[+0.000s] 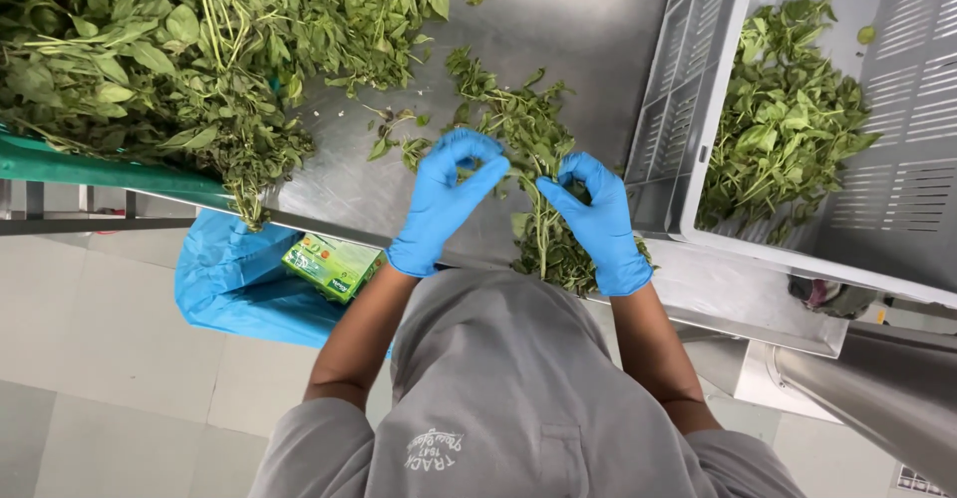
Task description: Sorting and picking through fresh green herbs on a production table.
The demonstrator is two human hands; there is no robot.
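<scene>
Hands (518, 209) around herb sprig (538, 229)

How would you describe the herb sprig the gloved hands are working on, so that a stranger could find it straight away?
Start at the steel table, between the big heap of greens and the grey crate. Near its front edge, the left hand and right hand in blue gloves pinch one leafy sprig. Unlike the loose stems around it, it hangs from the fingers over the edge.

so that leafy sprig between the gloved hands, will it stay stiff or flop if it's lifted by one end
Probably floppy: the sprig has a thin green stem and already droops over the table edge. Likely light too, being mostly small leaves. Leaves may tear or drop easily; loose bits lie on the steel nearby.
</scene>
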